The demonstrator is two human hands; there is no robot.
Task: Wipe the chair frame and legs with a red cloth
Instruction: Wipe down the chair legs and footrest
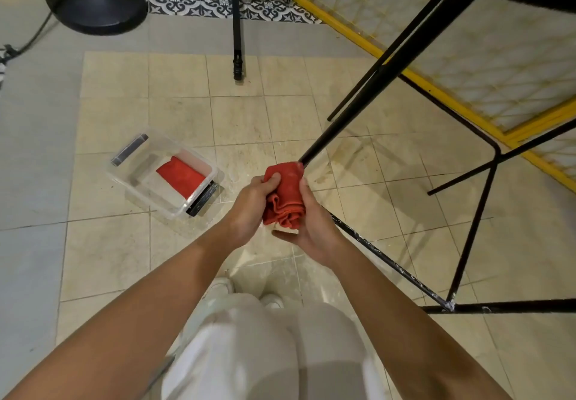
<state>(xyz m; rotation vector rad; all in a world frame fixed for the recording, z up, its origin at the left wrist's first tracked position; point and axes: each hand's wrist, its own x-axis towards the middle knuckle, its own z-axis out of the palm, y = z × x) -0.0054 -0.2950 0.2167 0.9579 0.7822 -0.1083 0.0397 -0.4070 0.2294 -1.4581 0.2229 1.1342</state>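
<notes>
Both hands are on the red cloth (285,195), bunched up and wrapped around the end of a black chair leg (367,87) that slants up and away toward the upper right. The left hand (252,206) closes on the cloth from its left side, thumb pressed over the top edge, fingers curled tight into the fabric. The right hand (313,228) cups the cloth from the right and below, palm against the folds, fingers hidden behind it, so it too has a closed hold on the cloth. The leg's tip disappears inside the bundle; whether either hand grips the metal itself through the fabric, I cannot tell.

To the right of the cloth, the rest of the black chair frame (473,222) spreads out, thin tubes crossing, one scuffed bar running from just under the right wrist down to a joint on the floor. To the left of the cloth, near but apart from it, a clear plastic box (140,192) sits on the tiled floor (103,243) with a second red cloth (182,178) lying inside. Beyond the cloth, farther off, a black tripod leg (237,44) stands on the tiles, and a round black fan base (96,2) sits far up and left. Below the cloth, light trousers (265,346) and white shoes (223,286).
</notes>
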